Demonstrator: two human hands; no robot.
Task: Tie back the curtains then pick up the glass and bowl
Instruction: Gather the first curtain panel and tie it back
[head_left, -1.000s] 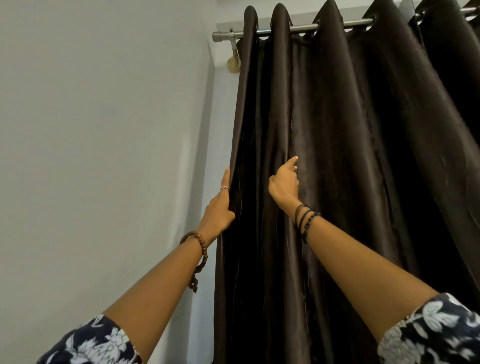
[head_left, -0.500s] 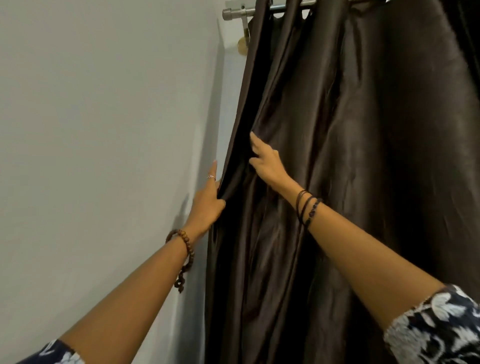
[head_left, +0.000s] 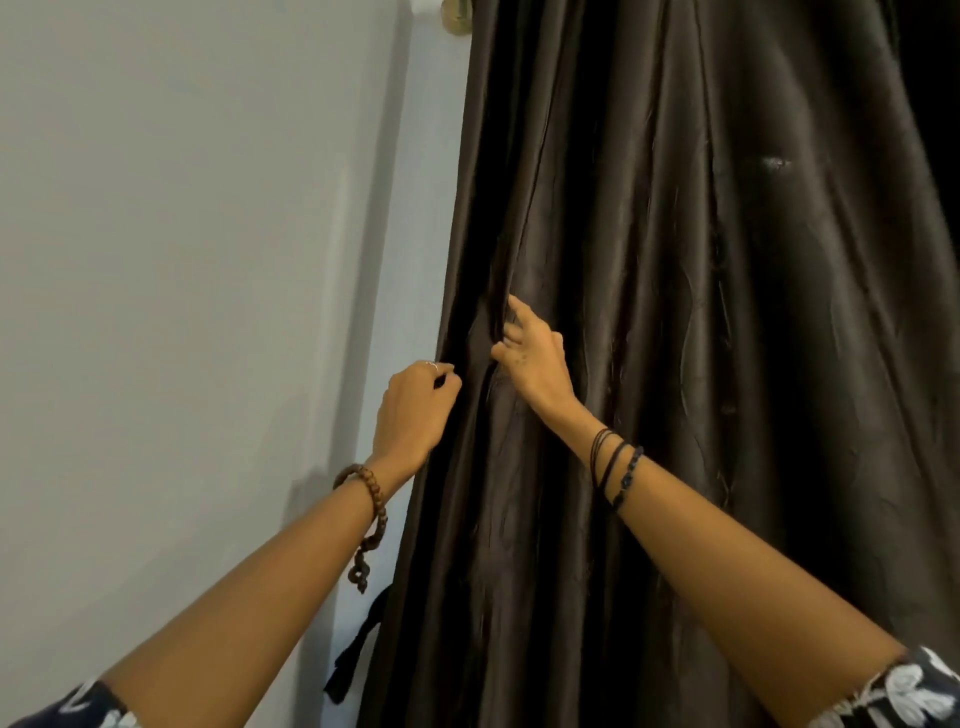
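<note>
Curtain (head_left: 675, 312) gathering is the step in hand: the dark fabric fills the right of the frame, its edge at centre. Left hand (head_left: 413, 410) pinches that edge; right hand (head_left: 530, 353) hooks curled fingers into a fold just beside it. A black tie strap (head_left: 358, 644) hangs at lower centre. Next move: bunch the fabric and reach for the strap. Glass and bowl are not visible.

Much of this lies out of my sight

My left hand (head_left: 415, 410) fingertips vanish in curtain (head_left: 675, 364) folds; its top and hem run past the edges, the black strap (head_left: 358, 644) half tucked behind.
</note>
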